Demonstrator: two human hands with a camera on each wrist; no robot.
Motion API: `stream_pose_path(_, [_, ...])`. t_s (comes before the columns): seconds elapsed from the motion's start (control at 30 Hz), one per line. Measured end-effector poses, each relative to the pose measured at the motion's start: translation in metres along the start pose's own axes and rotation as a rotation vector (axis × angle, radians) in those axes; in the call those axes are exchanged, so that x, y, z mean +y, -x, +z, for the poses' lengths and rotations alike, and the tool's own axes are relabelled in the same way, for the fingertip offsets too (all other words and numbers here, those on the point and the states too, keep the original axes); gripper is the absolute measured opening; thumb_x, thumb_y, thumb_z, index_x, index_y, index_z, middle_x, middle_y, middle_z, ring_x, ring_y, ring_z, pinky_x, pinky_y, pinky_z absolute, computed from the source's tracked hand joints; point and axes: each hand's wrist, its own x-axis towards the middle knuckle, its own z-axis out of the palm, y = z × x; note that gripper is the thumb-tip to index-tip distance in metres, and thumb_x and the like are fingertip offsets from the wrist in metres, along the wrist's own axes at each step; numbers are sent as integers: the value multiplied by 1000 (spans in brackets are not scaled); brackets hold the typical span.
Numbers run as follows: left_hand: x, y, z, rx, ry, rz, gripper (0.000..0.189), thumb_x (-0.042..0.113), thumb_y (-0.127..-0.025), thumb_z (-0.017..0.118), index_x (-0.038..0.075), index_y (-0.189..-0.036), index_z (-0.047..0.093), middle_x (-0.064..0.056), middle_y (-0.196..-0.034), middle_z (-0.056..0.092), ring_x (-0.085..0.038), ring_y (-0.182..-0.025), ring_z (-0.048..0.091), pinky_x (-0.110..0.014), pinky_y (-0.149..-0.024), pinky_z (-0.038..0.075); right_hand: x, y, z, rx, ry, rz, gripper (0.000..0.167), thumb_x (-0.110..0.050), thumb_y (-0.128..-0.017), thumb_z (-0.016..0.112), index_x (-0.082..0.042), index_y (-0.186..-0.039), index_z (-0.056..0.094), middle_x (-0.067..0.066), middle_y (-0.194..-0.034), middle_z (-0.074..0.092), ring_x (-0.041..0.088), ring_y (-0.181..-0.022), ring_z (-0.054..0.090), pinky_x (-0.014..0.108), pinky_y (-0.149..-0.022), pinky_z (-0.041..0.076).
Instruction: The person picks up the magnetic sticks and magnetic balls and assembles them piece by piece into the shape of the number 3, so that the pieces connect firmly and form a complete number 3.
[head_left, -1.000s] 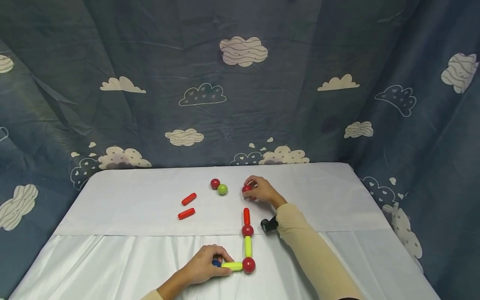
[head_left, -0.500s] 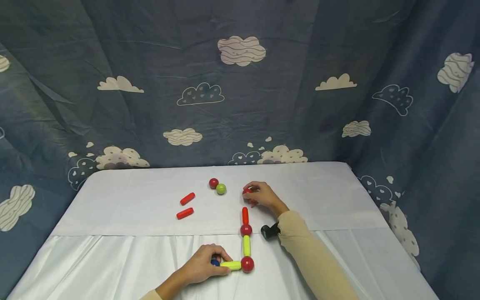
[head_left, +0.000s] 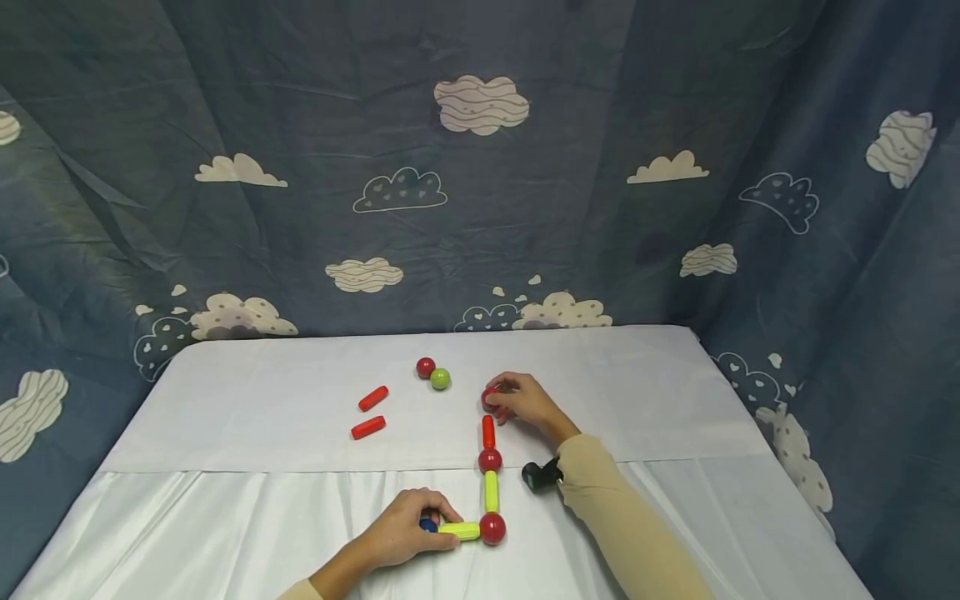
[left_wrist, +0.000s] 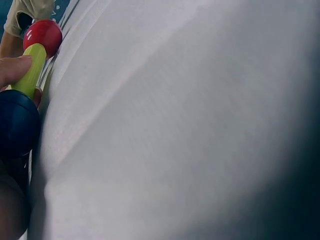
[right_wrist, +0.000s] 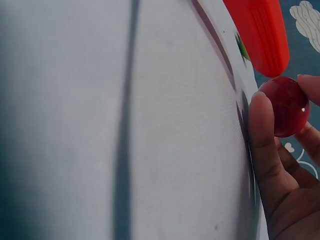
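Observation:
My left hand [head_left: 408,527] grips the near yellow-green rod [head_left: 463,531], thumb and fingers on its sides. A blue ball [left_wrist: 19,122] caps that rod's left end, and a large red ball [head_left: 492,528] its right end. From there a second yellow-green rod [head_left: 491,492] runs away from me to another red ball [head_left: 490,460], then to a red rod [head_left: 488,431]. My right hand [head_left: 528,402] pinches a loose red ball [right_wrist: 287,112] between thumb and fingers. In the right wrist view this ball sits right at the red rod's far tip.
Two loose red rods [head_left: 368,427] lie on the white cloth to the left. Behind them a red ball [head_left: 425,367] and a green ball [head_left: 440,379] sit side by side. A dark cloud-print curtain [head_left: 480,208] hangs behind the table.
My right hand has brought its red ball nearer to me, down to the far end of the red rod. The left hand keeps its grip in place.

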Motion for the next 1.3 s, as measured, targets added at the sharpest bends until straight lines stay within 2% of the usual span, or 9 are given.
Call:
stream_pose_path(0.23, [0, -1, -1, -2, -10, 5, 15, 20, -78, 80, 17, -91, 72, 7, -80, 57, -6, -75, 48, -23, -68, 38, 0, 6, -1, -12, 16, -22, 26, -9, -87, 69, 0, -111, 64, 12, -99, 63, 20, -67, 61, 31, -62, 55])
stream_pose_path(0.47, [3, 1, 1, -6, -6, -41, 15, 21, -79, 80, 17, -91, 72, 6, -81, 56, -9, -76, 48, -24, -68, 37, 1, 11, 1, -30, 52, -51, 28, -15, -87, 71, -3, -112, 66, 9, -97, 63, 19, -64, 60, 30, -61, 55])
stream_pose_path(0.7, [1, 0, 1, 4, 1, -9, 15, 21, -79, 79, 16, -91, 72, 7, -80, 57, -7, -75, 48, -23, -68, 37, 2, 12, 2, -35, 72, -50, 27, -15, -87, 72, -3, -110, 68, 9, -95, 65, 19, -63, 59, 30, -61, 55])
stream_pose_path(0.97, [0, 0, 1, 2, -7, -14, 15, 21, -79, 79, 17, -91, 72, 7, -80, 57, -7, -75, 48, -23, -68, 37, 2, 12, 4, -27, 96, -50, 29, -17, -87, 72, -5, -113, 68, 8, -98, 64, 19, -64, 58, 29, -60, 54])
stream_pose_path(1.3, [0, 0, -1, -2, -10, -8, 15, 22, -79, 79, 18, -91, 72, 7, -80, 57, -7, -76, 48, -23, -69, 38, -1, 13, 2, -49, 101, -44, 28, -12, -86, 71, -5, -113, 68, 10, -104, 63, 19, -67, 60, 30, -62, 55])
